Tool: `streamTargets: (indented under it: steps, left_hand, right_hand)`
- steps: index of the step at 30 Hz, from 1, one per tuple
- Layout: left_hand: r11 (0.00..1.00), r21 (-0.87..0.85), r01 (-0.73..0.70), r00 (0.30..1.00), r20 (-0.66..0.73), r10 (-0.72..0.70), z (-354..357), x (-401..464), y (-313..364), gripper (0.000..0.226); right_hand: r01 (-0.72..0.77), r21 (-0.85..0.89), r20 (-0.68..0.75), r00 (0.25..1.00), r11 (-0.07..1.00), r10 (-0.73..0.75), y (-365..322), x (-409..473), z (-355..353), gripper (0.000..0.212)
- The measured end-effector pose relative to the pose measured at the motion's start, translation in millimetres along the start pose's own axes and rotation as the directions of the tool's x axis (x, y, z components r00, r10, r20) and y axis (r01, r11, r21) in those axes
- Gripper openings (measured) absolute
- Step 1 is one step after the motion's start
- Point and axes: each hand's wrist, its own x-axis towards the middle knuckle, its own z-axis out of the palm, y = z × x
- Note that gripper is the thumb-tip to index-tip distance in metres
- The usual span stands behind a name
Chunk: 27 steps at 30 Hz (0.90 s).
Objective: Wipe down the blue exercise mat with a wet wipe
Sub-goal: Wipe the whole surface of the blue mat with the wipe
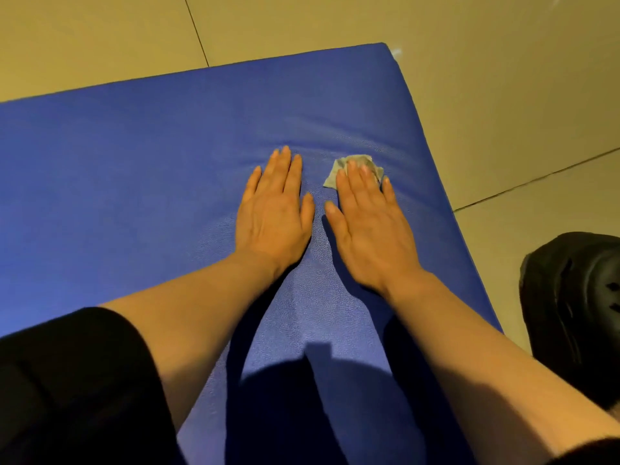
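Near the mat's [134, 162] right half, right hand [367, 226] presses the crumpled wet wipe [335, 174] under flat fingers, left hand [275, 213] flat, holding nothing (wipe only pinned, not gripped), so a fast stroke could leave it behind.

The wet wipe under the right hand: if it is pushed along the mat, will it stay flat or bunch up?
The wet wipe already looks crumpled, so it is probably floppy and may bunch further. Flat fingers of the right hand pressing it onto the blue mat should likely drag it along.

Gym-like room: padded blue mat [167, 146], tiled floor [469, 62].
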Motion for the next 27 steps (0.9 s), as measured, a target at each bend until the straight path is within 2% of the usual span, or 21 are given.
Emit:
streamTargets:
  steps: [5, 9, 12, 16, 19, 23, 27]
  left_hand:
    - [0.999, 0.005, 0.031, 0.993, -0.114, -0.031, -8.9, 34.7, -8.1, 0.045]
    - [0.996, 0.041, 0.074, 0.996, -0.046, -0.072, -10.0, 70.8, -26.4, 0.052]
    - [0.994, 0.061, 0.096, 0.995, -0.029, -0.094, -0.2, 72.9, -30.9, 0.058]
    - [0.993, 0.016, 0.118, 0.992, -0.042, -0.117, 1.6, 72.3, -28.9, 0.063]
    - [0.993, -0.002, 0.121, 0.992, -0.043, -0.121, 1.2, 74.2, -27.9, 0.067]
    - [0.991, 0.000, 0.136, 0.990, -0.035, -0.136, 2.6, 75.3, -30.7, 0.071]
    - [0.991, 0.011, 0.134, 0.991, -0.031, -0.134, 2.6, 75.3, -29.2, 0.075]
  right_hand:
    - [0.024, -0.013, -0.030, 0.999, 1.000, -0.025, -10.7, -33.5, 6.7, 0.067]
    - [0.019, -0.050, -0.002, 1.000, 0.999, -0.019, -6.1, 28.2, 1.1, 0.071]
    - [-0.005, -0.092, 0.029, 1.000, 0.996, 0.007, 2.0, 74.4, -1.9, 0.066]
    - [0.046, -0.053, -0.003, 0.999, 0.998, -0.046, 0.1, 50.4, 0.7, 0.072]
    - [0.058, -0.046, -0.006, 0.998, 0.997, -0.058, -2.9, 31.6, 3.5, 0.068]
    - [0.038, -0.053, 0.009, 0.999, 0.998, -0.037, -4.9, 85.2, 0.0, 0.071]
    - [-0.027, -0.094, 0.066, 0.997, 0.995, 0.033, -2.0, 141.0, -7.0, 0.063]
